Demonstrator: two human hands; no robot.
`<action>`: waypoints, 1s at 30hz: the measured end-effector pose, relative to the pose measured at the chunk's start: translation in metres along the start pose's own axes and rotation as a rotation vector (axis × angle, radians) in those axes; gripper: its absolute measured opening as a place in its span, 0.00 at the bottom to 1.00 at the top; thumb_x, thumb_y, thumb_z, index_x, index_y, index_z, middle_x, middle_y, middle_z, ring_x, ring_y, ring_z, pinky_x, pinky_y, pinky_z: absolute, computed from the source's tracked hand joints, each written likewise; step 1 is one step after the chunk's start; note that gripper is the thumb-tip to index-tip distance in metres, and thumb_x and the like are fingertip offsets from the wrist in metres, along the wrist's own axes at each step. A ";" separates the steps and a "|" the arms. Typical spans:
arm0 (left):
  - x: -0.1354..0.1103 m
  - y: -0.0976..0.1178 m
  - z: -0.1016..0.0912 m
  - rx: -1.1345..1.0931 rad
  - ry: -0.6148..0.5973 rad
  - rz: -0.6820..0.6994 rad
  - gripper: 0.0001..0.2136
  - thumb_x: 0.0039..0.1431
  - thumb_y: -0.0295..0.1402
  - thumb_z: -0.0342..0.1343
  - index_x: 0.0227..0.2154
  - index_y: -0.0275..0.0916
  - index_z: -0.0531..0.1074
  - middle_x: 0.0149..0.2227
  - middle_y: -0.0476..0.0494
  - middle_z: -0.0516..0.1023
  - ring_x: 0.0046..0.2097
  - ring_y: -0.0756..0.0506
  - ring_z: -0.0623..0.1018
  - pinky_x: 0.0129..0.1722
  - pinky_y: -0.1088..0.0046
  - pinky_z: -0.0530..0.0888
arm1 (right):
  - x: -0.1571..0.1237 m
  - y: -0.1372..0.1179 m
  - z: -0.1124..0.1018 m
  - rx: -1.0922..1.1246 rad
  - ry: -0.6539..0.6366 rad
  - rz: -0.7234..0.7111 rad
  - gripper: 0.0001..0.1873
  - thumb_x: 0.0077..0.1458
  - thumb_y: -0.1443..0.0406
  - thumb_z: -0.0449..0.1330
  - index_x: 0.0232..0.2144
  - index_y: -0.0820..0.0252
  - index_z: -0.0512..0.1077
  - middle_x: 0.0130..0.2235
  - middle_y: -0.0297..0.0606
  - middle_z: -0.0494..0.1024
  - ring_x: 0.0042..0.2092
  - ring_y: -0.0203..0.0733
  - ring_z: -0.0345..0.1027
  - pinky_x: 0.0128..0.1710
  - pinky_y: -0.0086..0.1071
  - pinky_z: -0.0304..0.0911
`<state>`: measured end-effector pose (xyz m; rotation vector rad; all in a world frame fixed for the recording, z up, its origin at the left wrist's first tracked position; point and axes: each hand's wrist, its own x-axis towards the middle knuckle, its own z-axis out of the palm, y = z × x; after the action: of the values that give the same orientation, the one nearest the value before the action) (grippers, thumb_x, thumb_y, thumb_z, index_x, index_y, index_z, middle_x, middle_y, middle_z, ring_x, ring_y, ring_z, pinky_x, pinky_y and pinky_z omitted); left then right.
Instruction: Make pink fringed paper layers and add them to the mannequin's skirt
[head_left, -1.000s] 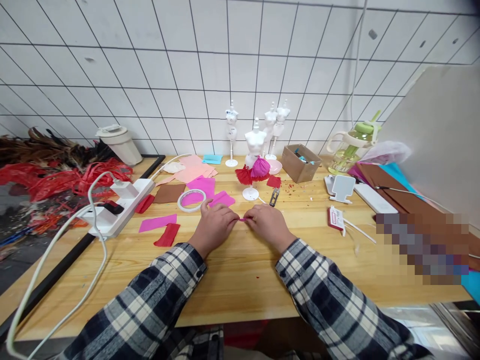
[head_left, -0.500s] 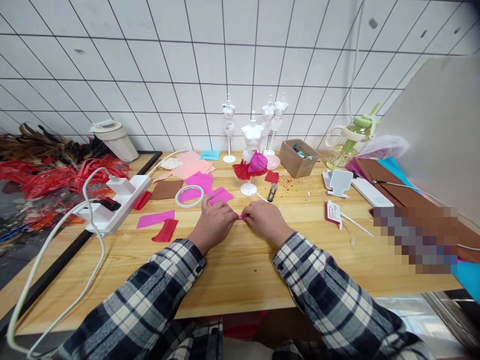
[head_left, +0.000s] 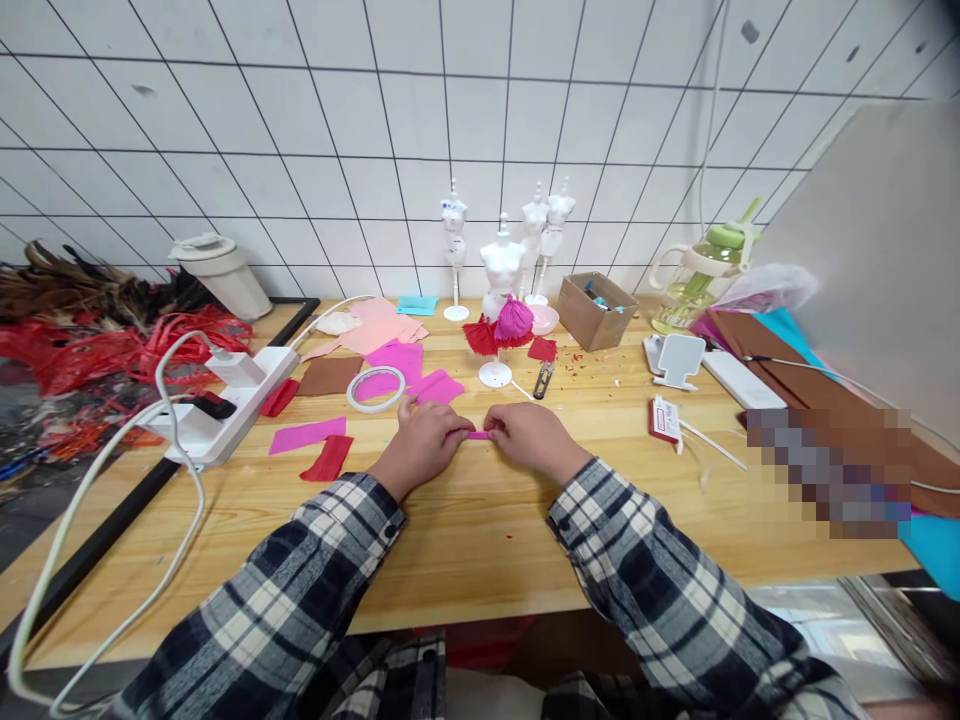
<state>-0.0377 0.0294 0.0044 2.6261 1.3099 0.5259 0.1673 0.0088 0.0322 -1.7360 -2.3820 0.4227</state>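
Observation:
A narrow magenta paper strip [head_left: 478, 435] stretches between my two hands just above or on the wooden table. My left hand [head_left: 424, 440] pinches its left end, and my right hand [head_left: 529, 435] pinches its right end; the fingertips hide both ends. Beyond them stands a small white dress-form mannequin [head_left: 502, 265] with red ruffled paper [head_left: 480, 337] and a gathered magenta paper piece [head_left: 514, 318] at its lower part. Thread snips [head_left: 544, 380] lie right of its base. Left of my left hand are a roll of white tape [head_left: 376, 389] and magenta paper pieces [head_left: 437, 387].
More mannequins [head_left: 454, 240] stand by the tiled wall. A cardboard box [head_left: 598, 312], a green-lidded bottle [head_left: 694, 275] and a phone stand [head_left: 679, 360] are at right. A power strip [head_left: 240, 410] with cables and red paper pieces [head_left: 328, 458] are at left.
My hands have moved slightly apart, so more of the magenta strip shows between them. The view has shifted a little.

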 end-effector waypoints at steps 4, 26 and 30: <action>0.002 0.000 -0.002 0.058 0.044 0.021 0.12 0.63 0.35 0.50 0.38 0.48 0.81 0.39 0.42 0.79 0.46 0.39 0.73 0.59 0.41 0.50 | 0.006 0.007 0.004 0.123 -0.029 0.034 0.11 0.58 0.64 0.56 0.36 0.52 0.79 0.37 0.33 0.82 0.38 0.38 0.71 0.33 0.28 0.57; 0.005 0.014 -0.009 0.064 -0.007 0.180 0.14 0.65 0.32 0.47 0.36 0.45 0.80 0.36 0.43 0.81 0.44 0.41 0.74 0.60 0.44 0.49 | 0.000 -0.001 0.000 -0.167 0.026 -0.118 0.14 0.60 0.57 0.57 0.40 0.53 0.80 0.41 0.41 0.79 0.45 0.44 0.72 0.40 0.31 0.61; 0.004 0.013 -0.013 0.013 0.089 0.133 0.12 0.65 0.33 0.49 0.35 0.44 0.79 0.36 0.44 0.81 0.46 0.40 0.75 0.61 0.44 0.50 | 0.000 -0.001 0.004 -0.090 0.100 -0.090 0.14 0.60 0.63 0.55 0.35 0.56 0.80 0.39 0.42 0.80 0.42 0.43 0.72 0.39 0.31 0.61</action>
<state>-0.0307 0.0243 0.0211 2.7434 1.1707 0.6631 0.1655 0.0082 0.0291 -1.6362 -2.4314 0.2138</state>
